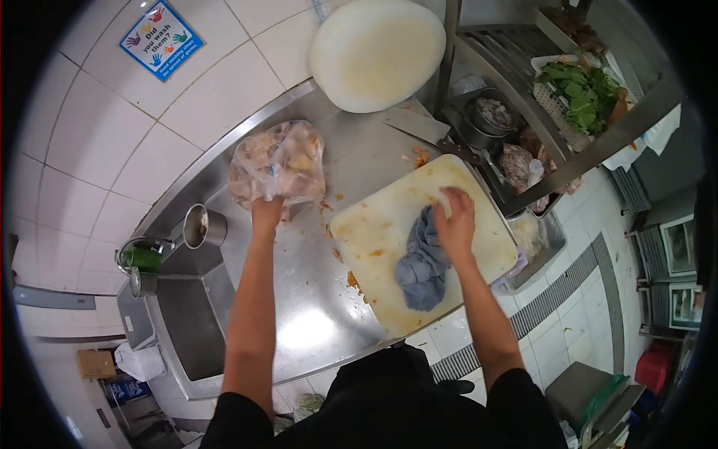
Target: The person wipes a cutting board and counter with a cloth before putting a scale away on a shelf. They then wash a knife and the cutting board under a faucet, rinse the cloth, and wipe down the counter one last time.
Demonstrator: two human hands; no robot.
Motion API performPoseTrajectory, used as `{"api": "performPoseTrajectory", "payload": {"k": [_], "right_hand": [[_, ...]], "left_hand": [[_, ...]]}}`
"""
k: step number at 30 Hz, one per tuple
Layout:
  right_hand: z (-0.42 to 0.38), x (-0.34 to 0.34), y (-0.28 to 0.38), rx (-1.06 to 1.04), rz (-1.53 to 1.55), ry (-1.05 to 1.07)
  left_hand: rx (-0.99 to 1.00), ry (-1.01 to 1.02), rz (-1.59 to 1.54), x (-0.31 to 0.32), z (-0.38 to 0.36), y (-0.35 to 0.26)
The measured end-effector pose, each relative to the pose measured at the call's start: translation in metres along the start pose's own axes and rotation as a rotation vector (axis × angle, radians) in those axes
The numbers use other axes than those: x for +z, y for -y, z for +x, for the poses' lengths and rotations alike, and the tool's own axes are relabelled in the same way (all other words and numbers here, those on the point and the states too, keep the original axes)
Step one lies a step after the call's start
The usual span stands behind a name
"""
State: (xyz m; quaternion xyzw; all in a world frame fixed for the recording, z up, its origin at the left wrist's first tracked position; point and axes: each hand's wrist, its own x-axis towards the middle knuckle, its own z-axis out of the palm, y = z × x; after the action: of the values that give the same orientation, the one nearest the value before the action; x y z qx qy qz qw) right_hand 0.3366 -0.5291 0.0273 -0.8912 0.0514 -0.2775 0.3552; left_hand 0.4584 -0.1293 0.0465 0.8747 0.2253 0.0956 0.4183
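My left hand [267, 215] is closed on the near edge of a clear plastic bag [288, 161] filled with pale pinkish pieces, resting on the steel counter. Over the stained white cutting board [374, 217], my right hand [457, 222] has its fingers apart and curved at the upper right side of a crumpled grey-blue cloth [422, 277]. Whether the fingertips touch the cloth is hard to tell. Orange scraps [354, 282] lie along the board's left edge.
A cleaver [419, 126] lies beyond the board. A round white board [378, 56] leans against the wall. At left are a metal pot [204, 227] and a sink [187, 322]. A metal rack [553, 127] holding leafy greens [580, 93] stands at right.
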Motion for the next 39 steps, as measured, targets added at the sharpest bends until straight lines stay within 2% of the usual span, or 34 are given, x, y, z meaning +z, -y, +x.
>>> {"api": "performPoseTrajectory", "payload": {"k": [1, 2, 4, 6, 7, 8, 9, 10, 12, 13, 15, 16, 18, 19, 21, 22, 24, 25, 27, 28, 30, 31, 33, 34, 35, 37, 39], "right_hand": [[0.02, 0.009, -0.011, -0.025, -0.03, -0.003], [0.04, 0.022, -0.028, -0.073, -0.105, -0.035], [0.08, 0.042, -0.053, -0.112, -0.304, -0.056], [0.112, 0.056, -0.079, -0.073, -0.503, 0.011], [0.124, 0.064, -0.09, -0.043, -0.574, 0.066], [0.134, 0.068, -0.09, -0.041, -0.569, 0.076], [0.145, 0.062, -0.088, 0.104, -0.581, 0.306], [0.154, 0.057, -0.09, 0.253, -0.59, 0.526], [0.164, 0.062, -0.097, 0.237, -0.622, 0.568], [0.167, 0.062, -0.1, 0.21, -0.651, 0.618], [0.166, 0.057, -0.103, 0.227, -0.564, 0.511], [0.163, 0.053, -0.103, 0.244, -0.574, 0.507], [0.158, 0.044, -0.093, 0.144, -0.44, 0.242], [0.155, 0.035, -0.088, 0.156, -0.444, 0.236], [0.137, 0.001, -0.063, 0.144, -0.084, 0.348], [0.116, -0.012, -0.052, 0.179, -0.09, 0.453], [0.048, -0.043, -0.004, 0.246, -0.093, 0.662], [0.015, -0.056, 0.027, 0.18, -0.255, 0.791], [-0.067, -0.043, 0.035, 0.033, -0.312, 0.608], [-0.088, -0.033, 0.028, 0.047, -0.316, 0.602], [-0.109, -0.021, 0.013, 0.039, -0.122, 0.55], [-0.11, -0.019, 0.005, 0.04, -0.121, 0.541], [-0.096, -0.03, -0.007, 0.386, 0.439, 0.334], [-0.087, -0.045, -0.012, 0.477, 0.641, 0.221], [-0.078, -0.055, -0.026, 0.367, 0.715, 0.087], [-0.052, -0.089, -0.047, 0.347, 0.724, 0.008], [-0.027, -0.113, -0.053, 0.362, 0.716, -0.01]], "left_hand": [[-0.235, 0.283, -0.081, -0.006, 0.016, 0.002], [-0.216, 0.278, -0.315, -0.015, 0.034, -0.002], [-0.096, 0.318, -0.588, -0.049, 0.118, 0.004], [-0.078, 0.155, -0.81, -0.096, 0.155, -0.078], [-0.118, 0.006, -0.742, -0.101, 0.165, -0.113], [-0.096, -0.036, -0.862, -0.101, 0.151, -0.134], [-0.102, -0.034, -0.855, -0.097, 0.141, -0.132], [-0.072, 0.002, -0.689, -0.095, 0.126, -0.126], [-0.001, 0.07, -0.382, -0.084, 0.11, -0.105], [0.004, 0.094, -0.391, -0.08, 0.106, -0.099], [-0.076, -0.053, -0.137, -0.071, 0.091, -0.091], [-0.072, -0.034, -0.138, -0.071, 0.084, -0.094], [-0.193, 0.143, -0.305, -0.08, 0.063, -0.117], [-0.187, 0.155, -0.302, -0.083, 0.062, -0.115], [-0.062, 0.388, -0.319, -0.095, 0.076, -0.105], [-0.052, 0.394, -0.32, -0.099, 0.084, -0.104], [-0.07, 0.269, -0.382, -0.105, 0.096, -0.107], [-0.061, 0.278, -0.38, -0.108, 0.094, -0.118], [0.012, 0.253, -0.462, -0.122, 0.083, -0.15], [0.009, 0.28, -0.435, -0.132, 0.078, -0.165], [0.015, 0.327, -0.482, -0.154, 0.07, -0.189], [0.027, 0.229, -0.527, -0.159, 0.067, -0.197], [0.01, 0.252, -0.605, -0.187, 0.059, -0.211], [0.003, 0.266, -0.665, -0.203, 0.055, -0.215], [-0.006, 0.278, -0.724, -0.22, 0.051, -0.217], [-0.016, 0.369, -0.756, -0.267, 0.042, -0.218], [0.054, 0.32, -0.778, -0.292, 0.01, -0.228]]}}
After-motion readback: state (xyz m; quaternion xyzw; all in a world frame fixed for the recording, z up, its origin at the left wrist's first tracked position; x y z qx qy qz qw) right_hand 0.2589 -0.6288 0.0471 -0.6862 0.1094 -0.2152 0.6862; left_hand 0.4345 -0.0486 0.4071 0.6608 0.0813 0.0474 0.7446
